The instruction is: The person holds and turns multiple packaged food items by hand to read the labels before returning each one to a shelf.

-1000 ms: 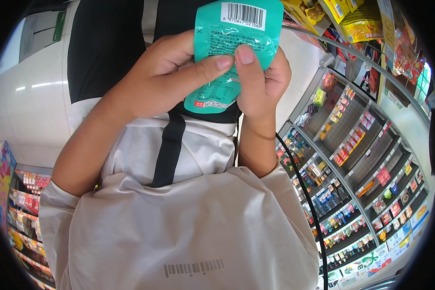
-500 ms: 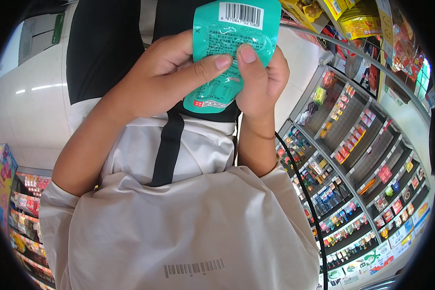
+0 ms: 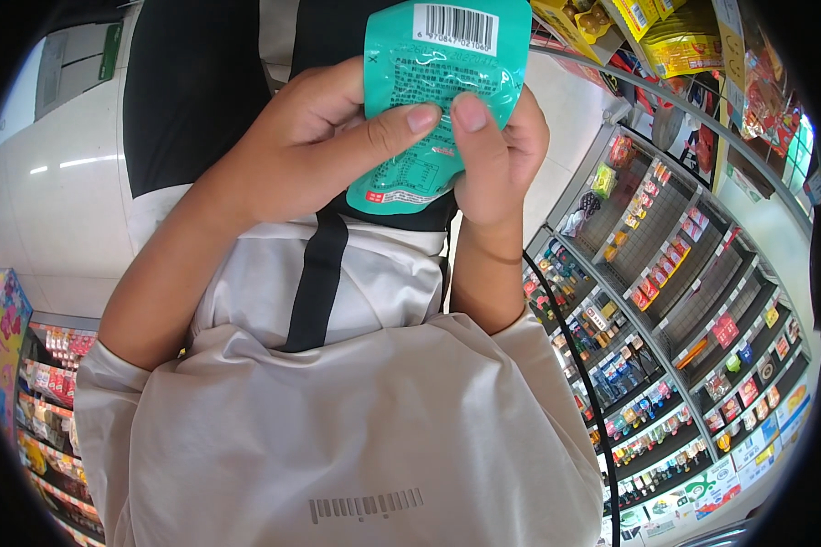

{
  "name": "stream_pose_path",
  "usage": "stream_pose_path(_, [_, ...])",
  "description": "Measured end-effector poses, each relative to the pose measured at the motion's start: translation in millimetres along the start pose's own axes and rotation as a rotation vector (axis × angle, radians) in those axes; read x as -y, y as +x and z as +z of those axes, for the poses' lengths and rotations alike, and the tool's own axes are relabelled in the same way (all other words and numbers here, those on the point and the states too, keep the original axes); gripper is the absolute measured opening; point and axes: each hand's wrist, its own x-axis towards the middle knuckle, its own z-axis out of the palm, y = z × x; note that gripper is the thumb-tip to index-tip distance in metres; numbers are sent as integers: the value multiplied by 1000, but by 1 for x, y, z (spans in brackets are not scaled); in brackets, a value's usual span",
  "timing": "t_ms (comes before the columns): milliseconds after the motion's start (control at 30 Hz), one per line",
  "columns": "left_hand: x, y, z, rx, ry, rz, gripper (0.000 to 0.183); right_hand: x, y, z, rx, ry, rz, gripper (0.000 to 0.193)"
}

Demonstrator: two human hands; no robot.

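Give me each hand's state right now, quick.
Left hand: closed, holding the left side of a flat, glossy teal plastic pouch.
Right hand: closed, holding the same pouch's right side.

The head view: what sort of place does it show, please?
Probably a shop, such as a supermarket: a shelf rack at the right bears rows of small packaged goods, yellow packets show at the upper right, and the left hand and right hand hold a teal pouch with a barcode.
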Motion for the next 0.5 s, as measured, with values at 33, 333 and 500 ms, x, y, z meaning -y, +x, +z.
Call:
stream_pose_path(33, [0,0,0,1,0,0,25,1,1,-1,0,-1,0,13])
stream_pose_path(333, [6,0,0,11,127,45,23,-3,4,-4,54,87,8,18])
stream_pose_path(500, [15,1,-2,-5,163,140,23,-4,5,-4,62,87,-6,20])
